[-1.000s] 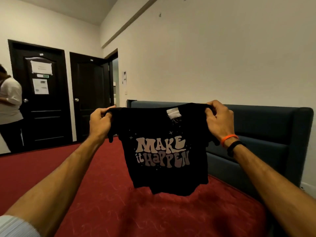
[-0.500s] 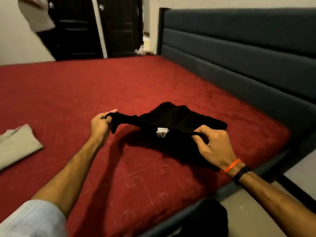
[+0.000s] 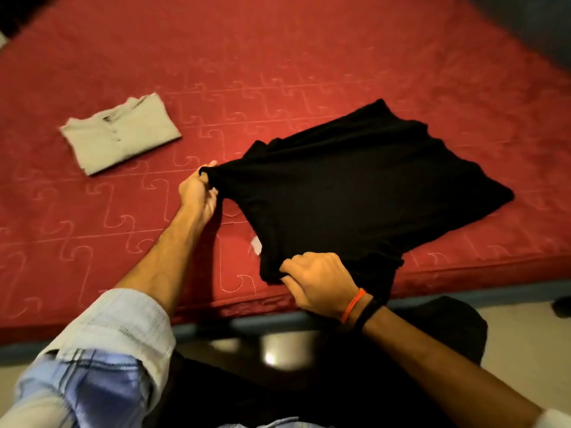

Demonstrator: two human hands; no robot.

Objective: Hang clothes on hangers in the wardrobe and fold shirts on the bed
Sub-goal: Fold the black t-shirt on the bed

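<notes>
Grip: both my hands hold the black shirt (image 3: 355, 186); my left hand (image 3: 197, 188) pinches one shoulder corner, and my right hand (image 3: 321, 281) grips the other one
Shirt: it lies on the red bed (image 3: 309, 57), near the edge close to me, with its plain back up, I think
Far end: the bottom of the shirt rests flat on the bed, but the part by my hands looks a bit lifted
Done pile: a folded grey shirt (image 3: 120, 132) sits on the bed, well apart to the left
Step now: I think I am laying the shirt flat so I can fold it
How to do it well: I should pull the corners apart gently, so the cloth has no bumps
Watch out: my right corner is close to the bed edge, so the shirt could slide off
</notes>
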